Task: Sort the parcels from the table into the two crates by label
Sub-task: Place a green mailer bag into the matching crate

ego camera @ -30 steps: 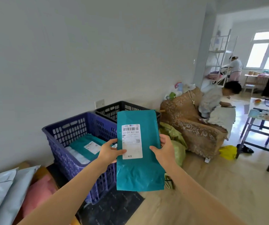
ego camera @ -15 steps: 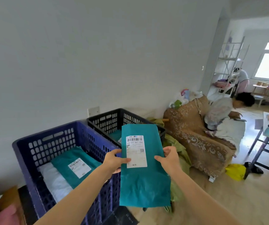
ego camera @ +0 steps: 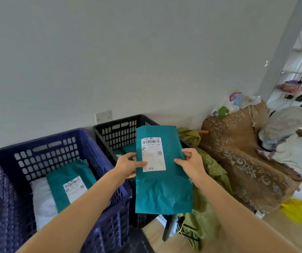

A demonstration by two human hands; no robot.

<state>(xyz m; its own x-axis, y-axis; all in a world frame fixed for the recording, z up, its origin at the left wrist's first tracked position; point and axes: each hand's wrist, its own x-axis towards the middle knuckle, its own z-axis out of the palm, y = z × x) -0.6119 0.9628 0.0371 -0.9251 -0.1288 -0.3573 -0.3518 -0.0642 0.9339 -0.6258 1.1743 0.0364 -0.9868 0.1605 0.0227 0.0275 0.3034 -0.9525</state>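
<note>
I hold a teal parcel (ego camera: 163, 185) upright in front of me, its white label facing me. My left hand (ego camera: 128, 165) pinches its left edge, thumb on the label. My right hand (ego camera: 192, 164) grips its right edge. The parcel hangs over the near right corner of the black crate (ego camera: 121, 132), which has teal parcels inside. To the left stands the blue crate (ego camera: 55, 150), holding a teal labelled parcel (ego camera: 69, 181) on top of a white one (ego camera: 42, 201).
A brown patterned sofa (ego camera: 241, 161) with a person sitting on it stands to the right. Green fabric (ego camera: 206, 179) is heaped between the black crate and the sofa. A yellow bag (ego camera: 296, 210) lies on the wooden floor. A grey wall is behind the crates.
My view has swung left and closer to the crates. The parcel, still held in both hands, now hangs over the black crate rather than in front of it.
</note>
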